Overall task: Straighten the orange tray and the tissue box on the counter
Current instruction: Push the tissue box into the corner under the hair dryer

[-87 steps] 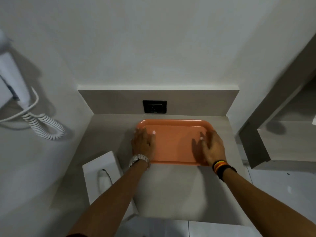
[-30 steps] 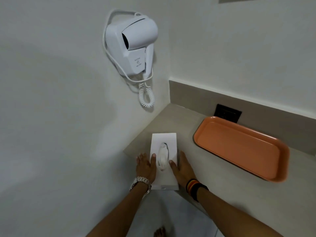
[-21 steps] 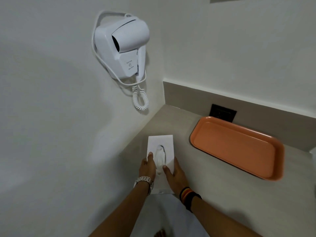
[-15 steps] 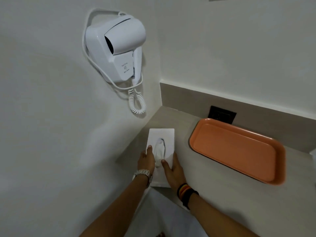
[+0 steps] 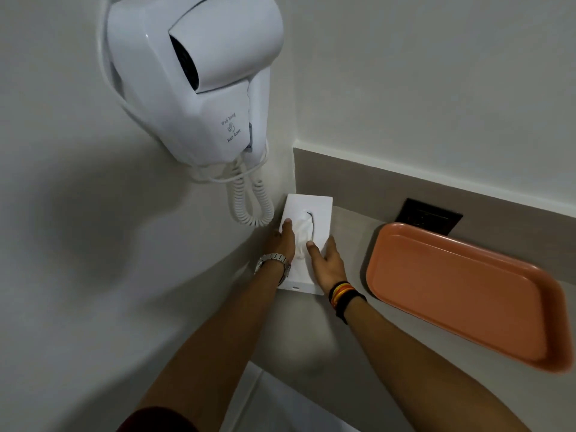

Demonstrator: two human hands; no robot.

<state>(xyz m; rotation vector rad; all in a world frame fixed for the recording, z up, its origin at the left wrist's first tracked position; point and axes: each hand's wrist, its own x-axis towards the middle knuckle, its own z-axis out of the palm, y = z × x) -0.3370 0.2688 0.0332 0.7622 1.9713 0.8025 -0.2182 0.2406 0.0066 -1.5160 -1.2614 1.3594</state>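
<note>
The tissue box [image 5: 307,210] lies on the tabletop [image 5: 349,232] in the left corner, under the wall-hung hair dryer [image 5: 199,79]. Left hand [image 5: 283,243] and right hand [image 5: 328,263] rest on it. The tray [image 5: 461,294] lies to its right, apart, before the wall socket [image 5: 428,216].

Both arms reach forward, left hand [image 5: 284,241] and right hand [image 5: 327,263] flat, fingers extended, close together.

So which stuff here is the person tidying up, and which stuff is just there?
Part of the job:
- tissue box, with the left hand and right hand resting on it
- orange tray

Just there:
- hair dryer on the wall
- its coiled cord
- dark wall socket
</note>
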